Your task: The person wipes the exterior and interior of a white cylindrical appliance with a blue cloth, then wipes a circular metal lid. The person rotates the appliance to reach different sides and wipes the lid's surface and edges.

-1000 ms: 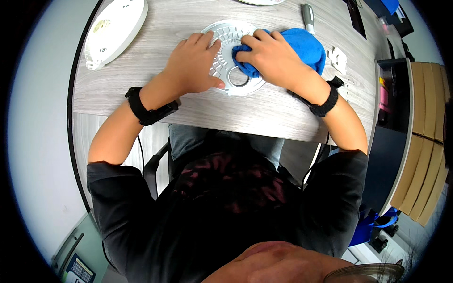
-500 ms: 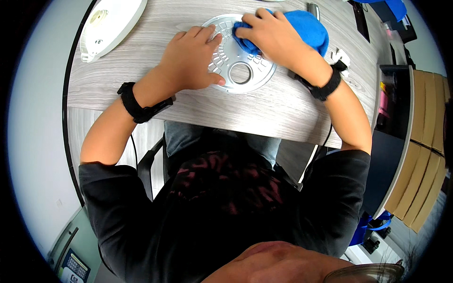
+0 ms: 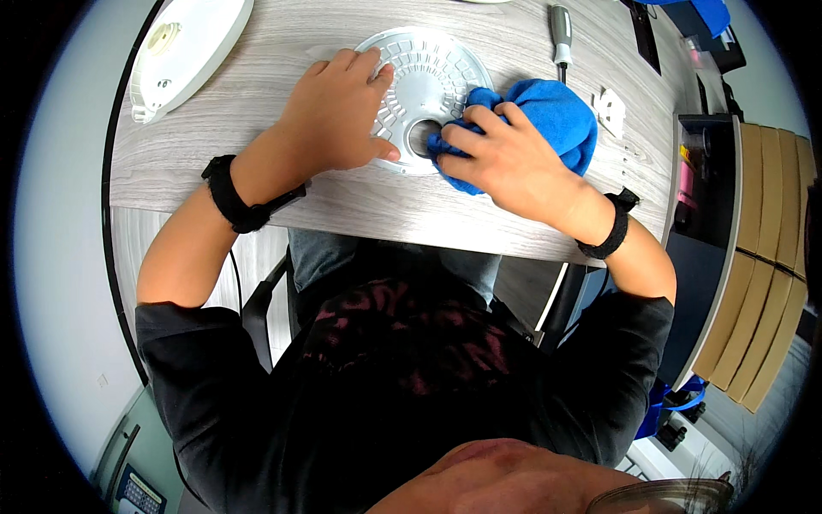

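A round silvery metal disc [image 3: 428,81] with rings of slots and one large round hole lies on the desk in front of me. My left hand [image 3: 341,111] rests on its left edge, fingers spread and thumb apart, holding nothing. Bunched under the fingers of my right hand [image 3: 505,158] is a blue cloth [image 3: 556,120], pressed on the disc's lower right edge beside the hole. The loose part of the cloth spreads to the right over the desk and touches the tip of a screwdriver [image 3: 561,34] with a grey handle.
A white oval plastic housing [image 3: 193,60] lies at the far left of the wood-grain desk [image 3: 282,51]. Small white pieces [image 3: 610,111] sit right of the cloth. Beyond the desk's right edge stand a dark shelf [image 3: 706,206] and brown cardboard boxes [image 3: 758,265].
My right hand has swept the cloth from the disc's upper right toward me, down to its lower right edge. The screwdriver now shows more fully. My left hand stays on the disc.
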A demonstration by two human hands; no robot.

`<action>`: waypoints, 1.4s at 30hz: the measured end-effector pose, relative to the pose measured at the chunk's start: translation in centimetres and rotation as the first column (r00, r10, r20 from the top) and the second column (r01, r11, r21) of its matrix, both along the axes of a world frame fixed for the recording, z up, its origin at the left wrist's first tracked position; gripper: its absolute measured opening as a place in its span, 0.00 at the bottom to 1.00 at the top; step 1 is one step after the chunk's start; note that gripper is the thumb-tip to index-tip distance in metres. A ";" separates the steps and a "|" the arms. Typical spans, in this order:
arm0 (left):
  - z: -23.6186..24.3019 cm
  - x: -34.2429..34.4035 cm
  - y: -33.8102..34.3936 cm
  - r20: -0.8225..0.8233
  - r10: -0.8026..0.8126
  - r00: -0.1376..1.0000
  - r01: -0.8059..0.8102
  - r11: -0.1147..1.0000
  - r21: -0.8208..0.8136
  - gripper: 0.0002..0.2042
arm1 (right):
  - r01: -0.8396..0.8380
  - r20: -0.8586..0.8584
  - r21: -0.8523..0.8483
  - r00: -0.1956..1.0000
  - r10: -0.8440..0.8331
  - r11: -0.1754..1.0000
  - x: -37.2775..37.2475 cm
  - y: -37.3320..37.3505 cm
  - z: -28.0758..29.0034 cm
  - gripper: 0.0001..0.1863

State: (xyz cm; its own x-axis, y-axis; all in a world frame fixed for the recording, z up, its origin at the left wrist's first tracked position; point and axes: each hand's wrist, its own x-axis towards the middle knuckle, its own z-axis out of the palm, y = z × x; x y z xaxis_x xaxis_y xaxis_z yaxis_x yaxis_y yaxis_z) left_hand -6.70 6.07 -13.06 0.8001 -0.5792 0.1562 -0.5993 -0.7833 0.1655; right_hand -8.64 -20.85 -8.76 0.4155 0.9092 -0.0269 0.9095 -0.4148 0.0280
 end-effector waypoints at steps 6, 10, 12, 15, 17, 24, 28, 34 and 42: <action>-0.4 0.3 0.4 -0.012 -0.045 0.999 0.045 0.999 -0.027 0.50 | 0.191 0.170 0.012 0.967 -0.190 0.982 4.4 -1.1 -0.9 0.17; 0.0 0.4 0.5 -0.098 -0.052 0.994 0.048 0.998 -0.043 0.50 | 0.240 0.269 0.076 0.930 -0.252 0.968 7.4 0.0 -2.1 0.17; -0.4 0.5 0.7 -0.082 -0.067 0.994 0.062 0.996 -0.060 0.51 | 0.276 0.276 0.101 0.915 -0.294 0.956 8.2 1.0 -2.4 0.17; -0.5 0.3 0.7 -0.077 -0.065 0.995 0.059 0.996 -0.066 0.50 | 0.316 0.352 0.117 0.873 -0.337 0.941 9.5 3.2 -3.3 0.17; -0.4 0.4 0.7 -0.066 -0.070 0.995 0.065 0.995 -0.080 0.50 | 0.320 0.396 0.172 0.843 -0.363 0.932 10.3 4.9 -4.6 0.16; -0.9 0.8 1.0 -0.137 -0.053 0.989 0.043 0.996 -0.079 0.52 | 0.232 0.342 0.111 0.904 -0.256 0.966 10.1 8.0 -4.1 0.17; -0.7 1.0 2.4 -0.167 -0.091 0.982 0.064 0.985 -0.163 0.57 | 0.203 0.310 0.187 0.916 -0.254 0.961 10.8 7.2 -4.4 0.16; -1.8 0.6 3.3 -0.015 0.104 0.994 -0.105 0.993 -0.061 0.61 | 0.034 0.345 0.303 0.928 -0.143 0.952 12.9 7.2 -7.0 0.10; -2.5 1.1 3.9 0.045 0.109 0.993 -0.112 0.992 0.061 0.66 | 0.101 0.326 0.169 0.933 -0.152 0.981 8.6 9.5 -4.1 0.12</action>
